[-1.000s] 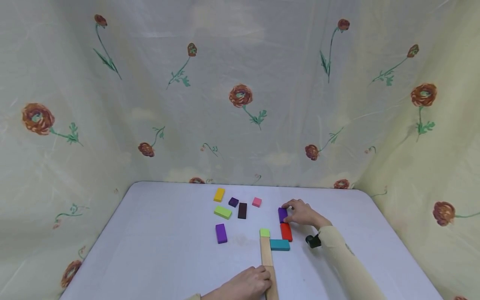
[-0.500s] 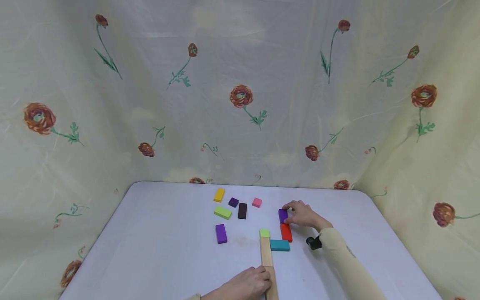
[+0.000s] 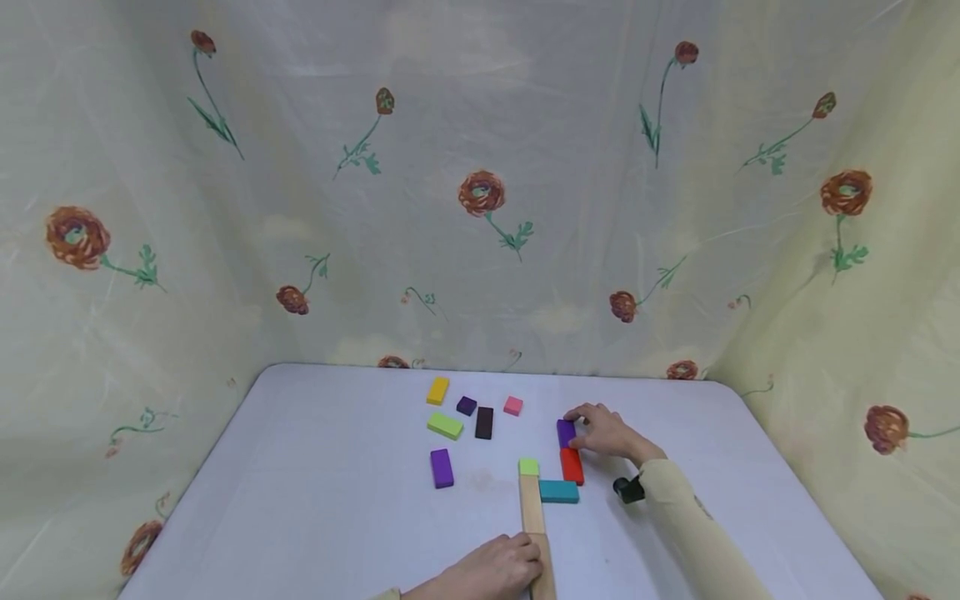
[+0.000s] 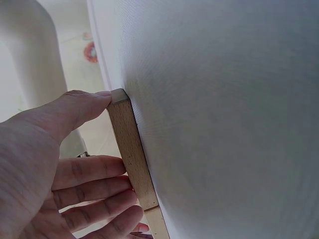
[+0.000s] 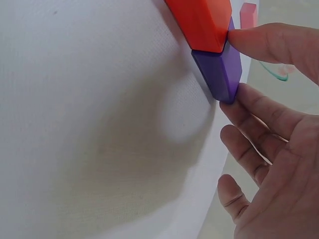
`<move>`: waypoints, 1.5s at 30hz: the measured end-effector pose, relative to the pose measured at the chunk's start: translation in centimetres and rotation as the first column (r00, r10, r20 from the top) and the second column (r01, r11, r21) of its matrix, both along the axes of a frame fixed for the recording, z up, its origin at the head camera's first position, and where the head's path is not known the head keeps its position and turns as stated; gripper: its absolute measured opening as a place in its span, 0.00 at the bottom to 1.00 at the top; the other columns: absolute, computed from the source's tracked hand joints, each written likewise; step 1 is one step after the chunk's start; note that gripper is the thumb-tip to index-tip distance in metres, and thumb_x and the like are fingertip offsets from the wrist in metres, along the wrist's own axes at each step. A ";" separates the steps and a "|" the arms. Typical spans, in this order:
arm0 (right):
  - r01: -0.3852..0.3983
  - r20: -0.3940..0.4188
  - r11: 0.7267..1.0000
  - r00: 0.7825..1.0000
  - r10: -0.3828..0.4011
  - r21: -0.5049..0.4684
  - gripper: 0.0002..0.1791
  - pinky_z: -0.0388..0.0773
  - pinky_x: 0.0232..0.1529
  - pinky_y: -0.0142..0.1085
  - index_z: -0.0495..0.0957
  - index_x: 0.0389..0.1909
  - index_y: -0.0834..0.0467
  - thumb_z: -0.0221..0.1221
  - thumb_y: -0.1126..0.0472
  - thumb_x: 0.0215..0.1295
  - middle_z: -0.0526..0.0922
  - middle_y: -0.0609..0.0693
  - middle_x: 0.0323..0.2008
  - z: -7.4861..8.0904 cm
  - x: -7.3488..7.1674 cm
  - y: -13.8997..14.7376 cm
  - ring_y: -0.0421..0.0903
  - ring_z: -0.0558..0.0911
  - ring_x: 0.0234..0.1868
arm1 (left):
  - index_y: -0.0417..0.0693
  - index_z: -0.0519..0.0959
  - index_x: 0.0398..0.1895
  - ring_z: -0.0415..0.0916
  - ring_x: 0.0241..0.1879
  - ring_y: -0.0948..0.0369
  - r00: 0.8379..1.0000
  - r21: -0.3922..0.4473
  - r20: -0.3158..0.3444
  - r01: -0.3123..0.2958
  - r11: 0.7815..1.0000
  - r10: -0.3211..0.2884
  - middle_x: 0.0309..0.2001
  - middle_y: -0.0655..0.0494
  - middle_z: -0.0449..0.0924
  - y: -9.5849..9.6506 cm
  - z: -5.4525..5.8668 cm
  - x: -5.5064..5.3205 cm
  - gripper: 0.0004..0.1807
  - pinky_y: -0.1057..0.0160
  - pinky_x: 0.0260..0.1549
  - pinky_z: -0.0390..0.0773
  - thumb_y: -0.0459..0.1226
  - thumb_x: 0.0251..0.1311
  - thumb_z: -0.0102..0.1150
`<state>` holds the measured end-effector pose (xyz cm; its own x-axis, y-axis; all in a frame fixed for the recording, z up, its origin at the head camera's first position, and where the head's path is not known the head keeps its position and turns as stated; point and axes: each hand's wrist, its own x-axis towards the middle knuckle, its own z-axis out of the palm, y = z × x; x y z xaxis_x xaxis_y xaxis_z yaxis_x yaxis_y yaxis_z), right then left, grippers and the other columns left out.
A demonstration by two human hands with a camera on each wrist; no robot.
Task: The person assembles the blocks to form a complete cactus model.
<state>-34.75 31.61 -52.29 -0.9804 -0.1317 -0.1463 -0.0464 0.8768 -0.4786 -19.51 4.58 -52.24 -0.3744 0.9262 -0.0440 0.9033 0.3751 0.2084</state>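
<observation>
Little change over the last second: right hand (image 3: pixel 606 433) pinches the purple block (image 3: pixel 565 433), set end to end against the red block (image 3: pixel 572 467) on the bench (image 3: pixel 337 500), left hand (image 3: pixel 495 568) grips the near wooden block (image 3: pixel 547 568); placement judged unfinished.

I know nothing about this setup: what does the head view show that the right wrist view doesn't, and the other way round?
Only the head view: the left hand touching the wooden blocks, the teal block, the yellow block and the back of the right hand.

Only the right wrist view: that hand's palm.

Both: the right hand pinching a purple block set against the red block, plus the pink block and the table.
</observation>
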 end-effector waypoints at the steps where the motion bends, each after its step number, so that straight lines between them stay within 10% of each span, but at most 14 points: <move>1: 0.001 0.000 1.000 1.000 -0.001 0.000 0.26 0.68 0.56 0.55 0.76 0.57 0.53 0.67 0.57 0.55 0.76 0.54 0.54 0.0 0.0 0.0 0.53 0.70 0.55 | 0.53 0.81 0.52 0.65 0.37 0.74 1.000 0.000 0.001 0.001 1.000 -0.001 0.41 0.67 0.78 0.0 0.0 0.0 0.23 0.81 0.35 0.69 0.54 0.60 0.61; 16: 0.067 -0.010 0.989 0.998 -0.069 -0.133 0.27 0.73 0.56 0.55 0.73 0.60 0.53 0.64 0.55 0.60 0.74 0.54 0.59 -0.3 0.6 -0.1 0.54 0.70 0.59 | 0.53 0.81 0.52 0.65 0.36 0.74 1.000 -0.012 -0.003 0.009 1.000 -0.009 0.41 0.66 0.78 0.0 0.1 0.0 0.22 0.81 0.36 0.69 0.53 0.60 0.60; 32: 0.147 0.016 0.838 0.986 -0.163 -0.526 0.25 0.67 0.61 0.53 0.70 0.63 0.56 0.60 0.58 0.65 0.73 0.55 0.61 -1.0 3.4 0.3 0.53 0.68 0.60 | 0.54 0.81 0.53 0.65 0.37 0.74 1.000 0.002 -0.017 0.001 1.000 -0.001 0.42 0.67 0.79 -0.1 0.0 0.1 0.22 0.82 0.36 0.69 0.53 0.59 0.62; 45: 0.160 0.068 0.806 0.987 -0.147 -0.571 0.27 0.62 0.65 0.58 0.68 0.64 0.53 0.60 0.62 0.63 0.69 0.54 0.65 -3.5 3.9 0.8 0.55 0.65 0.65 | 0.53 0.82 0.51 0.66 0.38 0.75 0.999 0.020 -0.047 0.016 1.000 -0.015 0.42 0.67 0.79 -0.1 0.0 0.1 0.21 0.82 0.36 0.69 0.52 0.59 0.63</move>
